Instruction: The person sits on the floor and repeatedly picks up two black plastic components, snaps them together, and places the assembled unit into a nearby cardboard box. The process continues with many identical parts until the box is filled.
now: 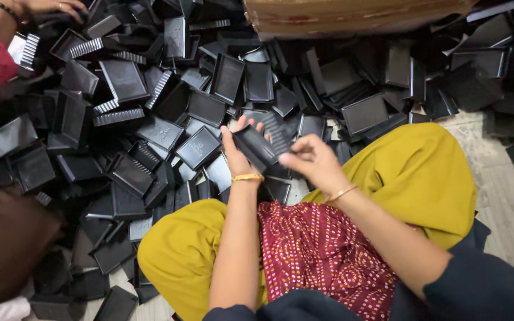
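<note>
Your left hand (237,156) grips a black tray (256,148), long axis tilted down-right; your right hand (310,159) pinches its lower-right end, ribbed piece (276,132) touching behind.

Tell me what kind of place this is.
Probably a small workshop or home piecework spot, worked seated on the floor. A big heap of identical black plastic trays covers it, a cardboard box sits behind, and the left hand and right hand hold one tray.

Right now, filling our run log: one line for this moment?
left hand holds black tray | right hand pinches ribbed black piece on it | tray pile ahead
</note>
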